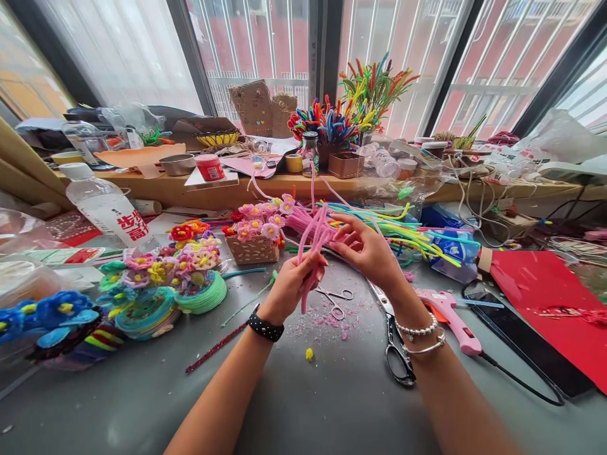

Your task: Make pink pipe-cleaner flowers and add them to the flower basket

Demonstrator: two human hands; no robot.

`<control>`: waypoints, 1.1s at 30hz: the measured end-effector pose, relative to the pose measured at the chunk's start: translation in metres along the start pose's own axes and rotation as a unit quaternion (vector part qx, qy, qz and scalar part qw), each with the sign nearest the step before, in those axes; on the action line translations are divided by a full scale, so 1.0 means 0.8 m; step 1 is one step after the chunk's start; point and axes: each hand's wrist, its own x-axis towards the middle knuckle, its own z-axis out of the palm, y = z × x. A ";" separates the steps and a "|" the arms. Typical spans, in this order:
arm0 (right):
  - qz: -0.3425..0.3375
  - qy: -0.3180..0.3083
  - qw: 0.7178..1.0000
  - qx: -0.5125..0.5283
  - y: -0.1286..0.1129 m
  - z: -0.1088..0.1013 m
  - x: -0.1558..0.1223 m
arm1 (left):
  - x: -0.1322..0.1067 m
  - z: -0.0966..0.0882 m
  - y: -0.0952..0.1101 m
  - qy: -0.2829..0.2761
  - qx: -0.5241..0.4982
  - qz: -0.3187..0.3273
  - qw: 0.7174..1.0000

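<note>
My left hand (293,282) is closed round a bundle of pink pipe cleaners (317,235), gripping it near the lower end above the grey table (303,398). My right hand (365,248) pinches the upper strands of the same bundle, fingers curled among them. A loose pile of pink, green, yellow and blue pipe cleaners (403,230) lies just behind my right hand. Small silver forceps (336,302) rest on the table under my hands, amid pink fluff.
Large scissors (396,341) and a pink glue gun (450,316) lie by my right wrist. A phone (521,341) and red paper (550,297) sit right. Pipe-cleaner flower baskets (253,237) and coiled craft pieces (156,297) fill the left, near a water bottle (111,212).
</note>
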 end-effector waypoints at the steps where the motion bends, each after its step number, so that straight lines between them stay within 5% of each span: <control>1: -0.018 -0.021 0.999 -0.042 0.000 -0.002 0.000 | 0.000 -0.001 0.000 -0.022 0.016 -0.021 0.999; 5: -0.042 -0.120 0.976 -0.179 0.003 -0.021 0.000 | -0.003 -0.004 0.004 -0.097 0.084 -0.084 0.988; 11: 0.038 -0.180 0.981 -0.055 0.008 -0.052 -0.004 | -0.005 -0.010 0.011 -0.150 0.075 -0.125 0.978; 16: 0.104 0.020 0.994 -0.015 0.027 -0.061 -0.005 | 0.002 -0.017 0.008 -0.079 -0.050 -0.074 0.993; 21: 0.125 0.253 0.958 0.059 0.048 -0.064 -0.004 | 0.007 -0.019 0.007 0.031 -0.164 0.002 0.986; 27: 0.073 0.390 0.918 -0.018 0.053 -0.048 0.044 | 0.007 -0.019 0.004 0.052 -0.175 0.022 0.983; 29: 0.054 0.365 0.919 -0.141 0.054 -0.039 0.068 | 0.007 -0.020 0.004 0.056 -0.186 0.020 0.981; 33: 0.091 0.073 0.905 -0.409 0.058 -0.027 0.093 | 0.008 -0.023 0.005 0.056 -0.223 -0.004 0.973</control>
